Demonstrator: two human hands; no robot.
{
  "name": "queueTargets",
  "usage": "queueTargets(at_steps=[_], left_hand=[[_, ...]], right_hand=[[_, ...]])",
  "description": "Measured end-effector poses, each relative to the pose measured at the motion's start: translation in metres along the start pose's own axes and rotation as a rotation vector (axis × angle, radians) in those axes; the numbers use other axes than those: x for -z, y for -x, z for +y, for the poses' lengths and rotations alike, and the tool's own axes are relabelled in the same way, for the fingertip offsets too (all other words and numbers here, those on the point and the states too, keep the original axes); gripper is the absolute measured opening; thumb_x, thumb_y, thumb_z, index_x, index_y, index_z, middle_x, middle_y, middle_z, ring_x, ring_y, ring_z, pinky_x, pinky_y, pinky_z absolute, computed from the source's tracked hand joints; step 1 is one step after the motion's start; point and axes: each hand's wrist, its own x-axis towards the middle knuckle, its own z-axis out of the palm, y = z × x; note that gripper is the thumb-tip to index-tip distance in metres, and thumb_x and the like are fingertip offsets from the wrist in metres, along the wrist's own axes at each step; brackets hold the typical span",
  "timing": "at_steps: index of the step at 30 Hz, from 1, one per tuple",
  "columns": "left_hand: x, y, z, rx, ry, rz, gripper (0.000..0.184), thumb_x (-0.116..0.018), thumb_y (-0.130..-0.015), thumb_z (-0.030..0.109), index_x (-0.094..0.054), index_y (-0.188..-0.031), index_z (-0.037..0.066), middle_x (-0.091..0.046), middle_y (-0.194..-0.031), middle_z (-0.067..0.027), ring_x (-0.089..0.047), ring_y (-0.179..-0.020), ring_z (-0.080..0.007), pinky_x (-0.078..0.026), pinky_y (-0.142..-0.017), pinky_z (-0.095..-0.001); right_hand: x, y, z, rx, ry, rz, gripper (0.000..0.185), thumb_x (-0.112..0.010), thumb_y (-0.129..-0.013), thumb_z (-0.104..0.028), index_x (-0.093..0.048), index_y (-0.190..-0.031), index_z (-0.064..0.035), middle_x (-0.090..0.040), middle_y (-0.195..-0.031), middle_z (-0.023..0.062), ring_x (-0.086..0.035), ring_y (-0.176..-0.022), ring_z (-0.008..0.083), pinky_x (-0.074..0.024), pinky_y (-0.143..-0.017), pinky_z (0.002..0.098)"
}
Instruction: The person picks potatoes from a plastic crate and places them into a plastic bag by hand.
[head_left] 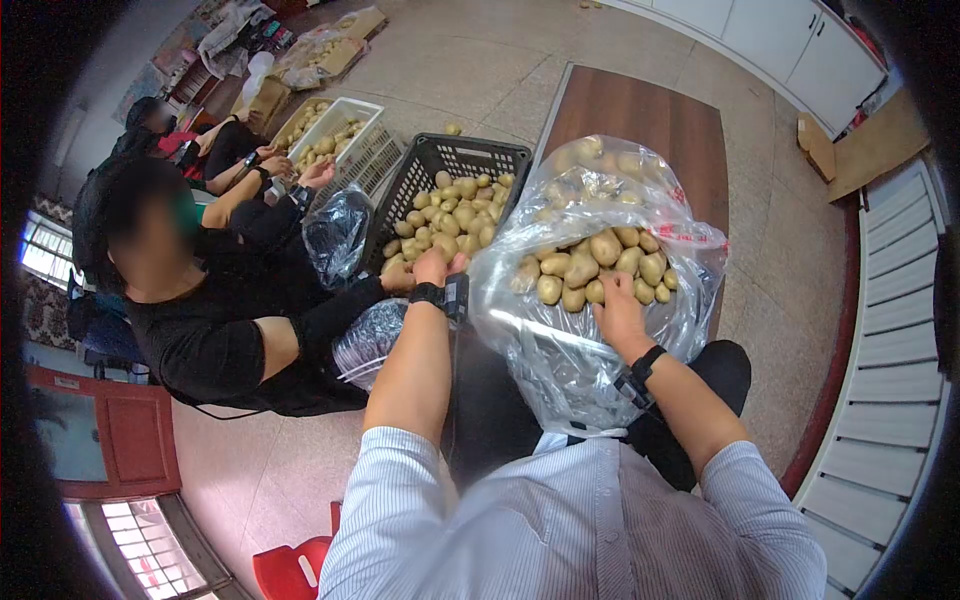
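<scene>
A clear plastic bag (pixel 545 350) lies open in front of me, with several potatoes (pixel 582 268) heaped in its mouth. My right hand (pixel 622 315) reaches into that heap, its thumb and fingers closed around a small potato at the near side. To the left, my left hand (pixel 437 268) is at the near right corner of a black crate (pixel 408 165) that holds many potatoes (pixel 462 212). The fingers of this hand point away from me and are partly hidden, so whether they grip a potato cannot be made out.
A brown board (pixel 640 100) lies under the bag. On my left sits a person in black (pixel 215 330), one hand near the crate. Farther off, another person's hands are at a white crate (pixel 365 120) of potatoes. A red stool (pixel 290 568) stands at lower left.
</scene>
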Motion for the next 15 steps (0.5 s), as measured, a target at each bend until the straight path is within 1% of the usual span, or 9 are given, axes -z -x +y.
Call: queueTargets(at_steps=[1,3,6,7,9,11,13,14,15], left_hand=[[0.001,0.001,-0.002,0.000,0.000,0.000,0.025,-0.055,-0.085,0.015,-0.062,-0.100,-0.003,-0.064,-0.103,-0.0229,-0.065,-0.087,-0.0356,-0.054,-0.071,-0.0447],[0.005,0.005,-0.003,0.017,-0.029,-0.012,0.021,-0.054,-0.085,0.015,-0.063,-0.095,-0.002,-0.065,-0.100,-0.0215,-0.066,-0.087,-0.0335,-0.053,-0.072,-0.0435],[0.006,0.007,0.000,0.031,-0.068,-0.035,0.019,-0.052,-0.086,0.014,-0.065,-0.087,-0.001,-0.067,-0.095,-0.0194,-0.066,-0.087,-0.0304,-0.052,-0.072,-0.0415],[0.002,0.005,0.000,0.025,-0.065,-0.039,0.019,-0.052,-0.086,0.014,-0.065,-0.087,-0.001,-0.067,-0.095,-0.0194,-0.066,-0.087,-0.0304,-0.052,-0.072,-0.0415],[-0.009,-0.002,-0.004,0.250,0.525,-0.078,0.016,-0.051,-0.087,0.011,-0.061,-0.091,0.000,-0.064,-0.094,-0.0183,-0.065,-0.082,-0.0302,-0.052,-0.064,-0.0401],[-0.024,-0.013,-0.012,0.477,1.111,-0.119,0.014,-0.049,-0.088,0.008,-0.057,-0.095,0.000,-0.061,-0.092,-0.0172,-0.063,-0.077,-0.0301,-0.051,-0.056,-0.0386],[-0.020,-0.013,-0.005,0.708,1.695,-0.158,0.013,-0.047,-0.089,0.006,-0.053,-0.099,0.000,-0.057,-0.091,-0.0160,-0.062,-0.072,-0.0299,-0.051,-0.049,-0.0372],[-0.019,-0.011,0.001,0.707,1.696,-0.162,0.013,-0.047,-0.089,0.006,-0.053,-0.099,0.000,-0.057,-0.091,-0.0160,-0.062,-0.072,-0.0299,-0.051,-0.049,-0.0372],[0.006,0.004,0.030,0.662,1.633,-0.079,0.013,-0.048,-0.089,0.007,-0.053,-0.099,0.000,-0.058,-0.090,-0.0147,-0.061,-0.069,-0.0266,-0.051,-0.047,-0.0345]], right_hand=[[0.000,0.000,0.001,-0.001,0.013,-0.010,0.044,-0.065,-0.078,-0.012,-0.050,-0.119,-0.0088,-0.042,-0.124,0.0133,-0.059,-0.096,0.0381,-0.0495,-0.081,0.0492],[-0.001,0.002,0.002,-0.006,0.027,-0.019,0.043,-0.065,-0.078,-0.013,-0.050,-0.119,-0.0094,-0.043,-0.124,0.0130,-0.059,-0.095,0.0380,-0.0496,-0.080,0.0494],[-0.004,0.006,0.006,0.036,0.105,0.015,0.043,-0.064,-0.078,-0.015,-0.050,-0.118,-0.0108,-0.047,-0.122,0.0120,-0.060,-0.094,0.0366,-0.0500,-0.078,0.0484],[-0.006,0.006,0.008,0.067,0.101,0.024,0.043,-0.063,-0.078,-0.015,-0.050,-0.118,-0.0113,-0.049,-0.120,0.0116,-0.060,-0.093,0.0361,-0.0503,-0.077,0.0476],[-0.005,0.008,0.010,0.093,0.100,0.035,0.043,-0.063,-0.077,-0.015,-0.049,-0.118,-0.0117,-0.051,-0.118,0.0112,-0.061,-0.092,0.0355,-0.0506,-0.076,0.0467],[-0.002,0.010,0.006,0.100,0.114,0.013,0.036,-0.057,-0.080,-0.012,-0.049,-0.115,-0.0106,-0.053,-0.116,0.0120,-0.062,-0.087,0.0357,-0.0510,-0.073,0.0467],[-0.005,0.010,0.008,0.086,0.146,-0.017,0.034,-0.055,-0.081,-0.011,-0.049,-0.114,-0.0101,-0.053,-0.116,0.0122,-0.063,-0.084,0.0362,-0.0512,-0.071,0.0471],[-0.006,0.009,0.009,0.077,0.175,-0.049,0.031,-0.053,-0.082,-0.010,-0.049,-0.113,-0.0095,-0.053,-0.115,0.0125,-0.063,-0.081,0.0367,-0.0513,-0.069,0.0475],[-0.009,0.010,0.010,0.074,0.177,-0.047,0.031,-0.053,-0.082,-0.010,-0.049,-0.113,-0.0095,-0.053,-0.115,0.0125,-0.063,-0.081,0.0367,-0.0513,-0.069,0.0475]])
